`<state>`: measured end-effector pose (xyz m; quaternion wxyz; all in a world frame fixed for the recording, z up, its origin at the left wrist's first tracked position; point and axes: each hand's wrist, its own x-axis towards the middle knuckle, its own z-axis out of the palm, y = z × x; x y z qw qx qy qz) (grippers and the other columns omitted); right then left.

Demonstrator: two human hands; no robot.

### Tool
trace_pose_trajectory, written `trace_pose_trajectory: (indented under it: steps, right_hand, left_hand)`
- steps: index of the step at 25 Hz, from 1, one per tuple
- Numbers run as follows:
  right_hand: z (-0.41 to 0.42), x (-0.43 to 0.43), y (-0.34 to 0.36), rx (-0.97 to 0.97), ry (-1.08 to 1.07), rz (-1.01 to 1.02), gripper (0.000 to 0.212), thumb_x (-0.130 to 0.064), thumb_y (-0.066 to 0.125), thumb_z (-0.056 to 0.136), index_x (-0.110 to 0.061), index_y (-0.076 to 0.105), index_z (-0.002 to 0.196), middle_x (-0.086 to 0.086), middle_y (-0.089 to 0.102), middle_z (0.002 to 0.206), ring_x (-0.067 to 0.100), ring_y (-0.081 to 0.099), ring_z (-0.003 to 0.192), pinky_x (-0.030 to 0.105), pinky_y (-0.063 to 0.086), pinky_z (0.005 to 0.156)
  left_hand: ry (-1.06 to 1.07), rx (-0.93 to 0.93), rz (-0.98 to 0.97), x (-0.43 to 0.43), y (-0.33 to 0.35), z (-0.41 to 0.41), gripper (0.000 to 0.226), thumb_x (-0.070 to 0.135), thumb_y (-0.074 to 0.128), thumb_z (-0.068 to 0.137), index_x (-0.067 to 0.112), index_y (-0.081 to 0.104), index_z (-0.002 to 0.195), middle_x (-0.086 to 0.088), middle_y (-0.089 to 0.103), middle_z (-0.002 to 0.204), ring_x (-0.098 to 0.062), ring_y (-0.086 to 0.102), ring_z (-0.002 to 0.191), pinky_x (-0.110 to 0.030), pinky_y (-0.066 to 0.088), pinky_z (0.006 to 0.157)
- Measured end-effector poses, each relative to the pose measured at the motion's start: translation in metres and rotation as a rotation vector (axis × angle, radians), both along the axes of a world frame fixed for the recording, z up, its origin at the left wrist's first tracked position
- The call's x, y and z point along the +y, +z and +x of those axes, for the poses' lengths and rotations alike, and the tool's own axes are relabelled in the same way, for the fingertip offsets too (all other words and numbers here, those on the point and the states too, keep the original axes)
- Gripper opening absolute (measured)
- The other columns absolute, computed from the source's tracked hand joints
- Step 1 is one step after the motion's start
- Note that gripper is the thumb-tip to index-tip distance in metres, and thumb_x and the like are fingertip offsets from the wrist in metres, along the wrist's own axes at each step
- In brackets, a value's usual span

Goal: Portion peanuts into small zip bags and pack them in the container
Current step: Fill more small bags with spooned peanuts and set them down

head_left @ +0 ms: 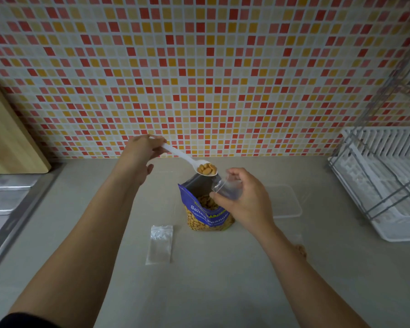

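Note:
A blue peanut bag (206, 209) stands open in the middle of the counter, peanuts showing inside. My left hand (143, 153) holds a white plastic spoon (187, 159) by its handle; its bowl carries several peanuts (207, 169) just above the bag's mouth. My right hand (243, 197) pinches a small clear zip bag (227, 188) beside the spoon's bowl, over the peanut bag. A second, empty zip bag (160, 243) lies flat on the counter to the left of the peanut bag. A clear plastic container (287, 200) sits to the right, partly behind my right hand.
A white dish rack (388, 181) with a wire frame fills the right side. A wooden cutting board (7, 138) leans at the left wall above a steel sink (3, 204). A few peanuts (301, 250) show past my right forearm. A tiled wall lies behind.

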<state>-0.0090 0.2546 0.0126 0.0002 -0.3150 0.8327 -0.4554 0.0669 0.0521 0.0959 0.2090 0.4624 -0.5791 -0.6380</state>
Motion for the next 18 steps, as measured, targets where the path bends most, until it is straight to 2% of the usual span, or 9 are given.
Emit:
trace_pose_trajectory:
  steps: [3, 5, 7, 8, 10, 11, 14, 16, 18]
  right_hand:
    - [0.004, -0.005, 0.004, -0.031, 0.003, -0.045, 0.054, -0.048, 0.078, 0.063, -0.033, 0.054, 0.108, -0.022, 0.056, 0.094, 0.008, 0.057, 0.096, 0.03, 0.048, 0.076]
    - [0.008, -0.008, 0.006, -0.066, -0.004, -0.088, 0.052, -0.047, 0.078, 0.064, -0.033, 0.054, 0.108, -0.023, 0.055, 0.092, 0.004, 0.056, 0.093, 0.026, 0.046, 0.074]
    - [0.01, -0.01, 0.007, -0.143, -0.014, -0.153, 0.05, -0.044, 0.079, 0.064, -0.033, 0.055, 0.106, -0.023, 0.057, 0.093, 0.002, 0.058, 0.089, 0.024, 0.048, 0.074]
    - [0.011, -0.011, 0.007, -0.192, -0.012, -0.2, 0.048, -0.041, 0.08, 0.064, -0.033, 0.055, 0.105, -0.022, 0.059, 0.094, 0.002, 0.059, 0.088, 0.025, 0.049, 0.075]
    - [0.012, -0.012, 0.008, -0.268, -0.003, -0.272, 0.046, -0.038, 0.08, 0.065, -0.033, 0.056, 0.103, -0.021, 0.06, 0.097, -0.001, 0.059, 0.089, 0.026, 0.051, 0.076]
    - [0.012, -0.012, 0.008, -0.294, -0.002, -0.288, 0.045, -0.037, 0.08, 0.066, -0.034, 0.055, 0.103, -0.021, 0.06, 0.097, -0.003, 0.059, 0.089, 0.024, 0.051, 0.076]
    - [0.009, -0.006, 0.002, -0.406, -0.035, -0.386, 0.041, -0.032, 0.081, 0.068, -0.033, 0.055, 0.1, -0.017, 0.061, 0.093, -0.005, 0.059, 0.084, 0.02, 0.049, 0.075]
    - [0.007, 0.0, -0.005, -0.477, -0.047, -0.459, 0.04, -0.029, 0.081, 0.068, -0.033, 0.055, 0.098, -0.013, 0.063, 0.092, 0.004, 0.062, 0.087, 0.024, 0.051, 0.077]
    - [0.008, 0.005, -0.013, -0.495, -0.045, -0.455, 0.042, -0.029, 0.081, 0.067, -0.03, 0.055, 0.1, -0.012, 0.062, 0.093, 0.006, 0.062, 0.089, 0.021, 0.051, 0.077]
  left_hand:
    - [-0.086, -0.001, -0.169, 0.018, 0.018, -0.003, 0.008, 0.018, 0.055, 0.091, 0.014, 0.062, 0.089, 0.001, 0.064, 0.083, -0.013, 0.057, 0.09, -0.033, 0.04, 0.082]
    - [-0.183, 0.009, -0.4, 0.032, 0.028, -0.002, 0.015, 0.018, 0.052, 0.092, 0.011, 0.064, 0.088, -0.001, 0.064, 0.085, -0.016, 0.054, 0.088, -0.029, 0.042, 0.085]
    - [-0.309, 0.017, -0.676, 0.048, 0.036, 0.001, 0.017, 0.019, 0.051, 0.093, 0.011, 0.065, 0.087, -0.003, 0.065, 0.084, -0.014, 0.055, 0.075, -0.022, 0.042, 0.068]
    - [-0.364, 0.006, -0.836, 0.055, 0.04, 0.004, 0.017, 0.02, 0.051, 0.093, 0.012, 0.065, 0.086, -0.002, 0.065, 0.082, -0.008, 0.054, 0.066, -0.019, 0.04, 0.061]
    - [-0.368, 0.028, -1.059, 0.061, 0.051, 0.009, 0.015, 0.019, 0.052, 0.092, 0.014, 0.065, 0.086, 0.003, 0.063, 0.076, 0.0, 0.052, 0.056, -0.011, 0.037, 0.055]
    - [-0.304, 0.058, -1.076, 0.058, 0.056, 0.011, 0.014, 0.019, 0.053, 0.092, 0.015, 0.065, 0.087, 0.004, 0.062, 0.075, 0.001, 0.052, 0.055, -0.011, 0.037, 0.053]
    - [-0.126, 0.1, -0.852, 0.036, 0.047, 0.009, 0.016, 0.019, 0.052, 0.091, 0.011, 0.066, 0.089, -0.004, 0.066, 0.08, -0.004, 0.052, 0.059, -0.016, 0.041, 0.053]
    - [-0.221, -0.076, -0.852, 0.032, 0.009, 0.003, 0.02, 0.024, 0.051, 0.092, 0.011, 0.067, 0.092, -0.007, 0.07, 0.083, -0.01, 0.056, 0.064, -0.021, 0.045, 0.059]
    - [-0.406, -0.333, -1.001, 0.039, -0.041, -0.006, 0.026, 0.035, 0.046, 0.092, 0.018, 0.065, 0.098, -0.004, 0.069, 0.091, -0.019, 0.059, 0.089, -0.034, 0.05, 0.079]
